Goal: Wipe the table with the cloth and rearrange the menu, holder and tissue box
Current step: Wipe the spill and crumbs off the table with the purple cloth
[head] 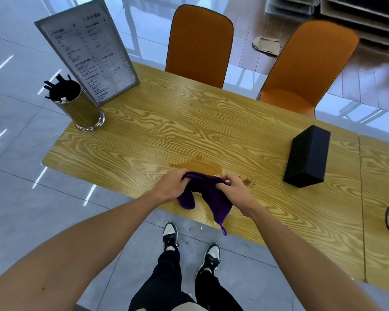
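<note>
Nearby, spill [198, 166] and crumbs [248, 182] beside purple cloth [208, 194], each hand's grip, left hand [174, 185], right hand [233, 190], clenched on it.

The scene is bright and evenly lit. White streaks of overhead light glare on the glossy floor [14, 153] left of the surface [144, 131], which shows a soft sheen at its middle. Shadows are faint. Wide-angle distortion bends the edges; the far right corner is blurred.
</note>
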Tool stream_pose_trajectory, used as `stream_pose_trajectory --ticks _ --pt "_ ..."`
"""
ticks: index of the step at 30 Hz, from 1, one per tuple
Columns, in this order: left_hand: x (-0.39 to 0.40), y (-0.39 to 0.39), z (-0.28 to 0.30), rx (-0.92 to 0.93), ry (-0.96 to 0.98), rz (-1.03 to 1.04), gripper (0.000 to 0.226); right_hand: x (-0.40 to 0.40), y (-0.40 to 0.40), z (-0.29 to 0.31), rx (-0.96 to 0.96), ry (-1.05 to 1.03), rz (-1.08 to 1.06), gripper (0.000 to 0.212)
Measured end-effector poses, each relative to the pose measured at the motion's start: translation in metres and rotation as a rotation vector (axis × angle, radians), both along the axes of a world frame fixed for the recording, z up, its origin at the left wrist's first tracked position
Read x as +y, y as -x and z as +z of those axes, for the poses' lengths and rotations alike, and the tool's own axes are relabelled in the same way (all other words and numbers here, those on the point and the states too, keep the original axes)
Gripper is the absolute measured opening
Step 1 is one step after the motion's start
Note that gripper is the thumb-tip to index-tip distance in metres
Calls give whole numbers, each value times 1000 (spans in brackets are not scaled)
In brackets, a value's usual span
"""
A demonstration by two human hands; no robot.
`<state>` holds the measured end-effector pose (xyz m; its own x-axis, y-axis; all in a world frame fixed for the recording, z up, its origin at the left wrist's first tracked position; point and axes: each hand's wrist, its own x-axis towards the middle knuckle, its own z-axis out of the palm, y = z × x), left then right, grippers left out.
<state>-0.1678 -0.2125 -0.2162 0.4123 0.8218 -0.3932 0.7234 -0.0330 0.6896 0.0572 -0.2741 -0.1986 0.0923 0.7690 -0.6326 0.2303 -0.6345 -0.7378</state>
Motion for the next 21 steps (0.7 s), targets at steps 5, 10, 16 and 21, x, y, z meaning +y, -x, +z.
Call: stream_pose_trajectory --ticks 5,10,16,21 --pt "12 0 7 -11 155 -30 26 1 -2 -4 15 -6 -124 5" --pt "28 3 -5 238 -113 -110 24 -5 -6 -30 -318 -57 -44 14" --pt "7 3 -40 286 -357 -53 35 -28 12 -64 -847 -170 296 45" --pt "-31 6 -65 375 -366 -112 29 -36 42 -89 -883 -366 550 46"
